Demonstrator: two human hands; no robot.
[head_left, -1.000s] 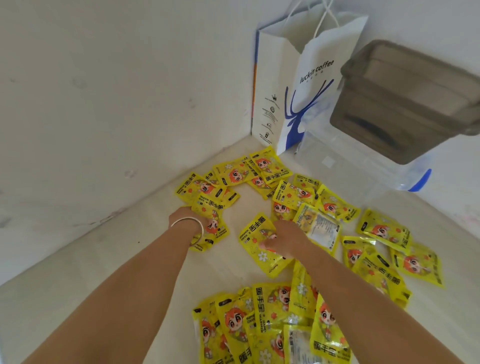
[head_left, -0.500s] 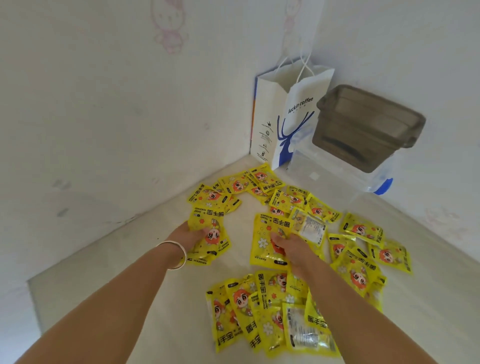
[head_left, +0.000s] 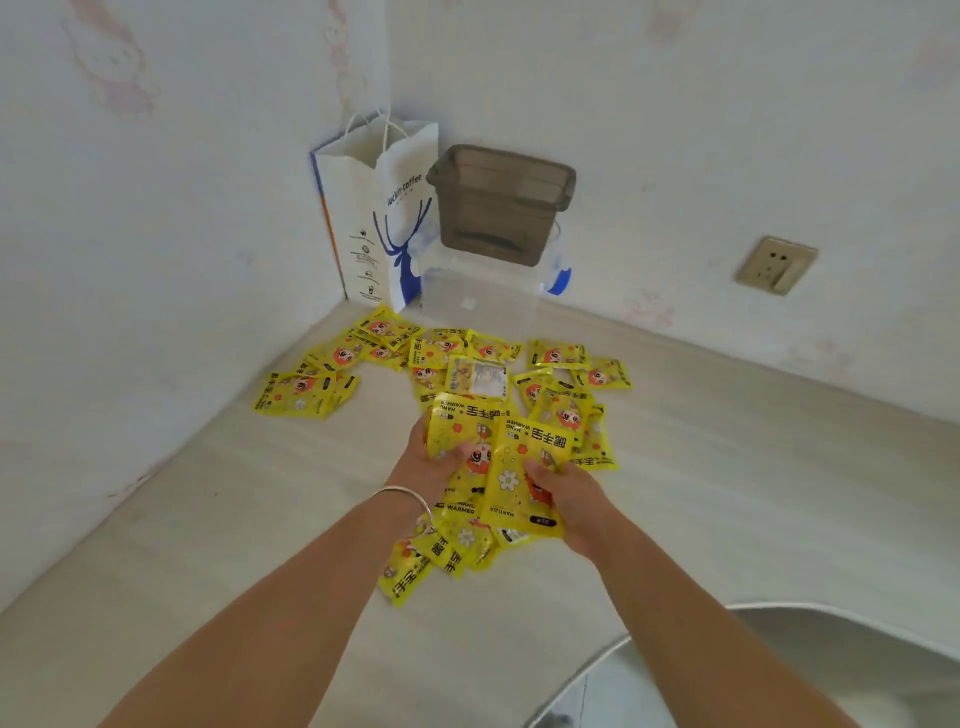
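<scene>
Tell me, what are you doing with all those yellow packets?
A person seems to be gathering them up. The left hand grips one yellow hand warmer packet and the right hand grips a second packet, both raised over a small heap on the pale surface. More loose packets lie scattered toward the corner, where a Luckin Coffee paper bag stands beside a clear storage box with a brown tub resting on it.

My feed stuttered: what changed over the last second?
The left hand gripped a yellow packet at the left pile and carried it rightward; the right hand lifted a second packet from the middle. Both now overlap, held above the counter. Paper bag, brown box and loose packets stayed put.
</scene>
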